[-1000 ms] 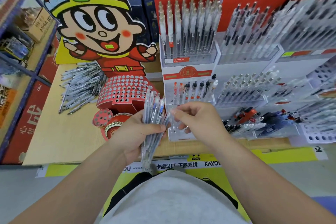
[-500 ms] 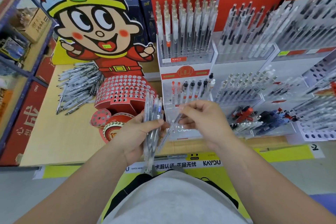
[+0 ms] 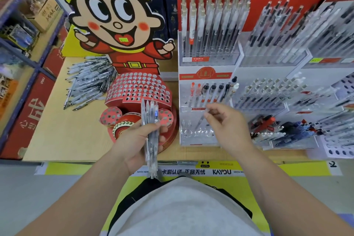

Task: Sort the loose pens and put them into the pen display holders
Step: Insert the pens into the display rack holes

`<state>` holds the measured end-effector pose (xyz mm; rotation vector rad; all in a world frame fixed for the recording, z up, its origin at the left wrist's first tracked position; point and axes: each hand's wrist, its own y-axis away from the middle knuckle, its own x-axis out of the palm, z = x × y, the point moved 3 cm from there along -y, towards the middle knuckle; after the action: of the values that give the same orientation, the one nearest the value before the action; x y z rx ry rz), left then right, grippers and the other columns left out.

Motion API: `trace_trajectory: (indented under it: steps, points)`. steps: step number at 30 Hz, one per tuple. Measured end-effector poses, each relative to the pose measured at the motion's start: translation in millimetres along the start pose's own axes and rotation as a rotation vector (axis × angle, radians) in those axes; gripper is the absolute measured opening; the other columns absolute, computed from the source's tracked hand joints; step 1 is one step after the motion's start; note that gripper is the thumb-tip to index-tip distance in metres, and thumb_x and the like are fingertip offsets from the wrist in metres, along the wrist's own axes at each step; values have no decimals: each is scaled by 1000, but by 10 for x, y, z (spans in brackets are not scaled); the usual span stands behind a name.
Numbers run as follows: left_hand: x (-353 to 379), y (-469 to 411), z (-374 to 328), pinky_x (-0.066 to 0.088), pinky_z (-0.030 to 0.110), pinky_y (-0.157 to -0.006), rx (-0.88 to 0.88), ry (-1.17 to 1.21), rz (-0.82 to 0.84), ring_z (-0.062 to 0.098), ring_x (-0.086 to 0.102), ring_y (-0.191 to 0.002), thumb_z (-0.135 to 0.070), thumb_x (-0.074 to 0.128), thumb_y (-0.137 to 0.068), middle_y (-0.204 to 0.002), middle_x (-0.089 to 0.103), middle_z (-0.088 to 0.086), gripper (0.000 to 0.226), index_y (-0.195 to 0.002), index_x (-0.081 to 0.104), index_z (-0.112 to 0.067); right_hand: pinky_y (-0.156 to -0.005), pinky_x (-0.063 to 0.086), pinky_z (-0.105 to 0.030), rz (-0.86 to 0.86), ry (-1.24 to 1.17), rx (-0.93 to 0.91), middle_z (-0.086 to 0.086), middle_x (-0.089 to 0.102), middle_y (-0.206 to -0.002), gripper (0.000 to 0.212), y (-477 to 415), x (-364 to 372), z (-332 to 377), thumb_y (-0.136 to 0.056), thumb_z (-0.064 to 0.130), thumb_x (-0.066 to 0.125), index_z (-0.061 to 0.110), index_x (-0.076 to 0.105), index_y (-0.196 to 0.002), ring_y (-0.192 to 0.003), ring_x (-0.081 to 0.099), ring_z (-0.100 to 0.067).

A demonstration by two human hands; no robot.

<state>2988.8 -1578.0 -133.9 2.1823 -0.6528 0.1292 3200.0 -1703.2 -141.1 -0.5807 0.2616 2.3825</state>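
My left hand [image 3: 137, 141] grips a bundle of clear pens [image 3: 150, 120] upright in front of the red cartoon holder. Pinched in my right hand [image 3: 229, 125] is a single clear pen [image 3: 201, 119], tilted with its tip down over the clear tiered holder [image 3: 199, 136], whose lowest row has open slots. That holder's middle row carries several red and black pens [image 3: 212, 92]. More loose pens lie in a pile [image 3: 88, 82] on the tan counter at the left.
A red cartoon-figure display with a perforated holder [image 3: 138, 90] stands behind my left hand. Filled pen racks [image 3: 287, 92] line the right side. Tall pens stand in the back holder [image 3: 208, 25]. Blue shelving [image 3: 21, 48] runs along the left. The counter edge [image 3: 115, 159] is near my body.
My right hand has pulled one pen away from the bundle and moved right, toward the clear holder. The left hand has kept the bundle nearly in place.
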Motion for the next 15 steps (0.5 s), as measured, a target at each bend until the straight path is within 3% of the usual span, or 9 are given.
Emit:
trace_trajectory:
  steps: [4,9,15]
  points:
    - [-9,6,-6,53,30,-52,-6,11,8,19,64,-62,-19,77,-74,-92,73,13,20,-93,81,-15,-76,47,-4,11,86,-59,13,69,-96,27,12,87,-85,-94,15,69,20,71,-121,-90,63,8]
    - [-37,-7,5,53,31,-54,2,18,-5,20,65,-62,-13,70,-88,-95,73,15,29,-116,69,-5,-76,46,-2,26,166,-96,10,69,-98,28,27,114,-148,-94,14,69,20,71,-121,-88,64,7]
    - [-58,-14,21,53,33,-53,1,27,14,20,64,-63,-19,76,-69,-93,72,15,54,-119,65,1,-78,46,-2,44,186,-137,12,68,-97,29,-3,154,-125,-94,14,69,20,70,-122,-88,66,2]
